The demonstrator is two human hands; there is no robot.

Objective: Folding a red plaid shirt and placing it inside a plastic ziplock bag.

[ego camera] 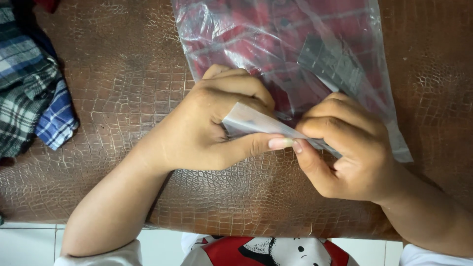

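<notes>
Plastic bag (276,44): clear and crinkled, lying on the brown scaled-leather surface (123,74), its near end folded into a flap (256,123) between both hands.
Contents: a folded red checked garment (256,59) with a dark tag (330,59) showing through the film.
Left hand (212,128): grip clenched on the flap, thumb pressed along its near edge, fingers curled over the top.
Right hand (345,148): grip pinching the same flap, thumb tip meeting the left thumb.
Step in hand: judged as folding or sealing the bag's mouth.
Next move: likely calls for pressing the flap flat without trapping air or creasing it askew.
Around: blue and green checked clothes (29,88) heaped at the surface's left edge, well apart from the bag.
</notes>
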